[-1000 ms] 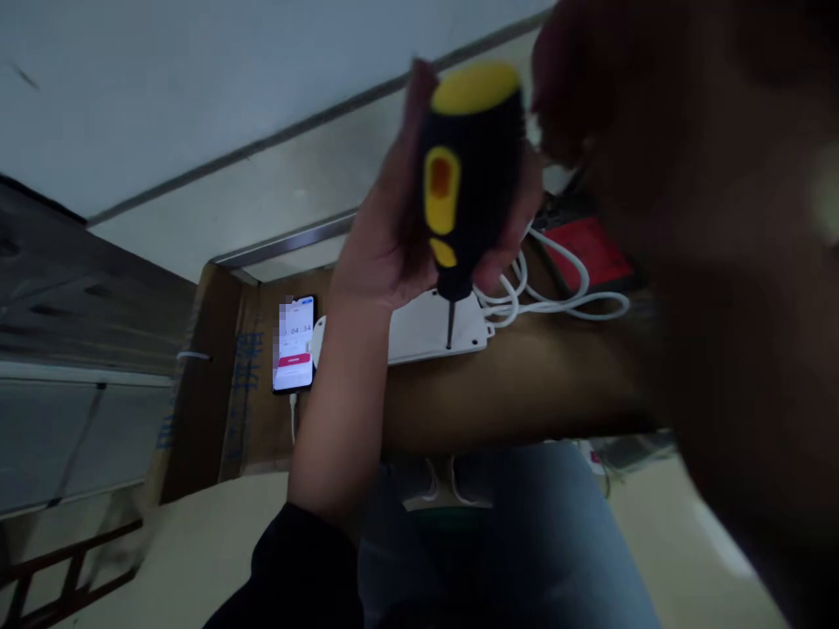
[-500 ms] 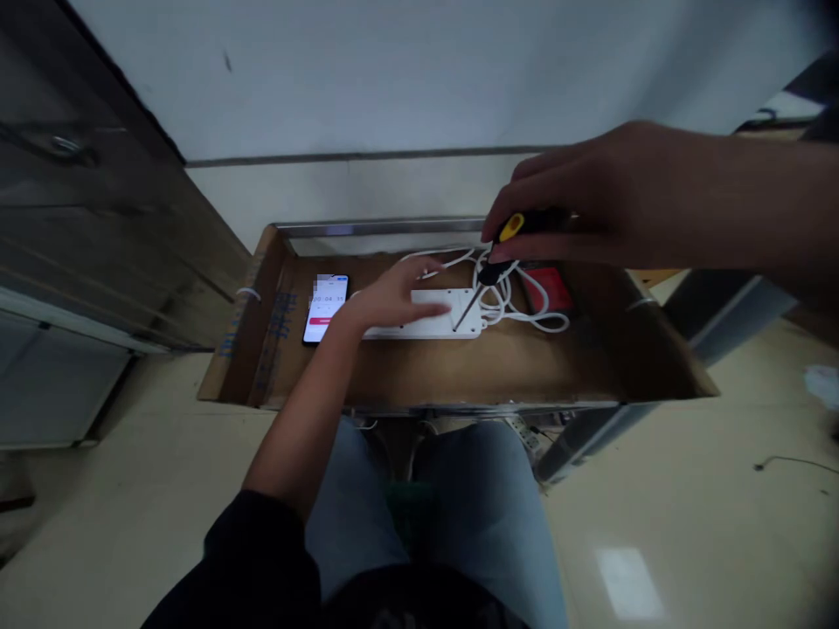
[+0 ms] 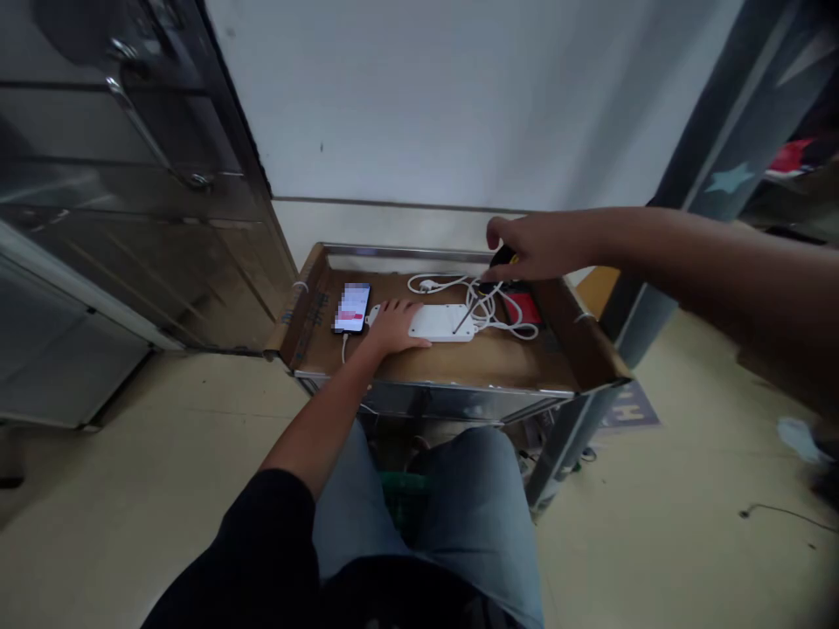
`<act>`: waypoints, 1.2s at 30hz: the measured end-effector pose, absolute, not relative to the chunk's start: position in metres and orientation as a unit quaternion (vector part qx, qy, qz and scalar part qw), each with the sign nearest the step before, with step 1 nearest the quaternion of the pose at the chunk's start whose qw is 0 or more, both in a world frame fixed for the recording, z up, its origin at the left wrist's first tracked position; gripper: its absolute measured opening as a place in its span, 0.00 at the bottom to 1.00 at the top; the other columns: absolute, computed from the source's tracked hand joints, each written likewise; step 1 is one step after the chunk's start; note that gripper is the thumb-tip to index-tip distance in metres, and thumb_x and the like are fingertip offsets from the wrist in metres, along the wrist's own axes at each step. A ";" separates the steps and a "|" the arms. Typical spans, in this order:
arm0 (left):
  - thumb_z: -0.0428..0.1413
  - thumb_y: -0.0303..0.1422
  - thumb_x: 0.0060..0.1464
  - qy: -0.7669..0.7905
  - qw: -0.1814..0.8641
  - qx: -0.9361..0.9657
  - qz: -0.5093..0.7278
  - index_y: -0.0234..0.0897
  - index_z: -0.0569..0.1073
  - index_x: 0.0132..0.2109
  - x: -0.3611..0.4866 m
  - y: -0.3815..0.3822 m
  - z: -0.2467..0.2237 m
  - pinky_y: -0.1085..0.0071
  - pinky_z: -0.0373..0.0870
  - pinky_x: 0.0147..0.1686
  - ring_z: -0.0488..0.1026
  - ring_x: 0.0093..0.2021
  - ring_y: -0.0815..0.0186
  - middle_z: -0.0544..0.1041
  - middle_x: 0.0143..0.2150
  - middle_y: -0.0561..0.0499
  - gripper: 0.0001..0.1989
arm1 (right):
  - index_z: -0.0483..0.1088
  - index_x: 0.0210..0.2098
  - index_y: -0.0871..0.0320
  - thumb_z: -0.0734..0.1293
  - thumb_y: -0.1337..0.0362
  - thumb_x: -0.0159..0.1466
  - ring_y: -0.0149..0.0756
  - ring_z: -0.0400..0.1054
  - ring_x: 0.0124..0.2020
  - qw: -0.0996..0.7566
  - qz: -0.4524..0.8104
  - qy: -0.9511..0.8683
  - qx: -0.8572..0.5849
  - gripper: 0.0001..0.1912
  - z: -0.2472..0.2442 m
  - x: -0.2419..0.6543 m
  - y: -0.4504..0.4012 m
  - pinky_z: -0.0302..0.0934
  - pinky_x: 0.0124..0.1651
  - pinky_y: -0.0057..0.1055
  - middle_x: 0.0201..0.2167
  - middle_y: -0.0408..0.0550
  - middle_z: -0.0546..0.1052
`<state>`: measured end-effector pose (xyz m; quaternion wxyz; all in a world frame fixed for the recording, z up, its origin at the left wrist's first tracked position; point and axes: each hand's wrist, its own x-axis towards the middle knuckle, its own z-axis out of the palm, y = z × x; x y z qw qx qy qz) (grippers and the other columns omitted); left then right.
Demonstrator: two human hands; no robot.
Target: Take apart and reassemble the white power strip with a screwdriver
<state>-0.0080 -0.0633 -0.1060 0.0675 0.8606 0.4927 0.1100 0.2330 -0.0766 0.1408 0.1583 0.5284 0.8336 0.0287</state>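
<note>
A white power strip (image 3: 442, 321) lies in a shallow cardboard tray (image 3: 517, 365), its screw-holed face up. My left hand (image 3: 393, 328) rests over its left part, fingers spread around it. My right hand (image 3: 524, 249) is closed on the black and yellow handle of a screwdriver (image 3: 467, 312). The tool slants down to the left, its tip at the strip's right end. White cable (image 3: 485, 301) lies coiled beside that end, with a plug (image 3: 427, 286) behind the strip.
A lit phone (image 3: 352, 307) with a white cable lies at the tray's left. A red object (image 3: 523, 307) sits at the right, behind the coils. A wall (image 3: 419, 105) rises behind, and a metal door (image 3: 216, 262) stands left.
The view has shifted, showing more of the door. My left hand has moved left along the strip and now lies on it. The screwdriver remains in my right hand, its tip still at the strip's right end.
</note>
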 end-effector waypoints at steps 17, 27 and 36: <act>0.63 0.59 0.55 0.496 0.046 0.858 0.126 0.38 0.64 0.74 -0.006 -0.074 -0.109 0.47 0.58 0.74 0.66 0.70 0.42 0.70 0.70 0.36 0.48 | 0.73 0.60 0.65 0.48 0.43 0.76 0.37 0.70 0.43 0.215 0.088 0.762 0.604 0.37 0.148 0.212 -0.102 0.61 0.52 0.33 0.44 0.61 0.75; 0.59 0.58 0.60 0.578 0.006 0.793 0.189 0.29 0.63 0.74 -0.024 -0.118 -0.125 0.46 0.53 0.78 0.55 0.78 0.39 0.59 0.77 0.30 0.47 | 0.70 0.63 0.58 0.70 0.52 0.67 0.22 0.66 0.40 0.227 0.030 0.819 0.526 0.28 0.154 0.216 -0.097 0.54 0.45 0.21 0.48 0.49 0.76; 0.59 0.58 0.61 0.586 0.011 0.776 0.233 0.32 0.64 0.73 -0.019 -0.120 -0.133 0.44 0.52 0.78 0.56 0.78 0.41 0.61 0.77 0.33 0.45 | 0.76 0.57 0.60 0.70 0.49 0.68 0.22 0.68 0.33 0.236 0.034 0.781 0.577 0.26 0.157 0.208 -0.096 0.61 0.48 0.24 0.35 0.47 0.76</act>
